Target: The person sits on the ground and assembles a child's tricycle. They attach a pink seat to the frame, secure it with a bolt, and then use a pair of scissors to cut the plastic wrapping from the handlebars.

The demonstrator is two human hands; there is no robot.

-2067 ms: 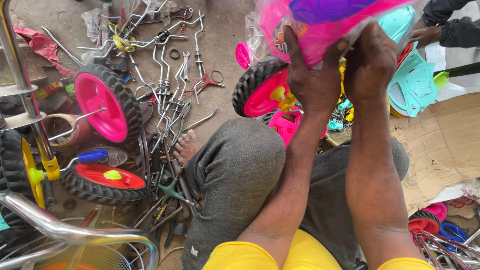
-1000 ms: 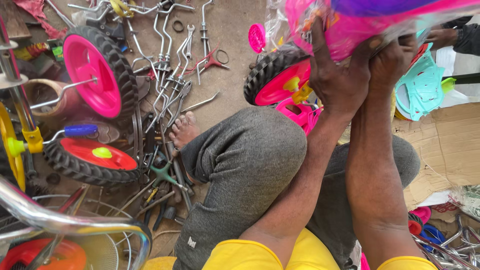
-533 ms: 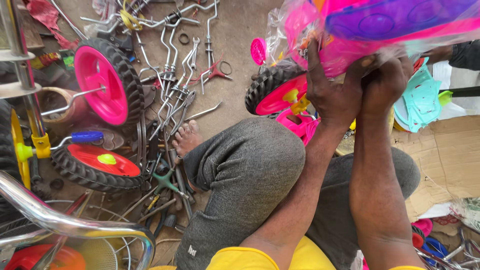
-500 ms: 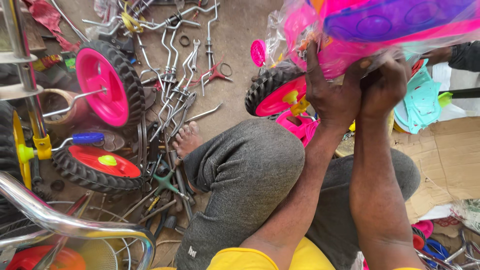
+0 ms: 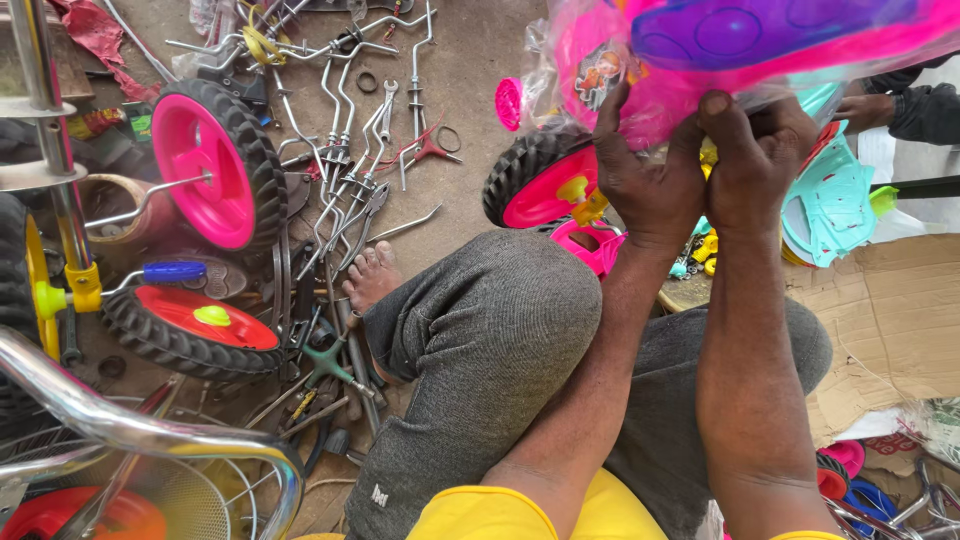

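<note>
Left hand (image 5: 645,180) and right hand (image 5: 755,160), each grip clamped on the clear plastic wrap of a pink and purple toy part (image 5: 760,45) at 1 o'clock. Round sticker (image 5: 600,72) on its left face. Pink wheel (image 5: 540,180) at 12 o'clock; brown cardboard (image 5: 890,320) at 3 o'clock.

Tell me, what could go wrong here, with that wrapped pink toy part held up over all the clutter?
The left hand and right hand grip the pink and purple toy part through thin clear wrap, so it might slip and drop onto the pink wheel below. The bare foot rests right beside loose metal tools, so shifting the leg could scrape it.
</note>
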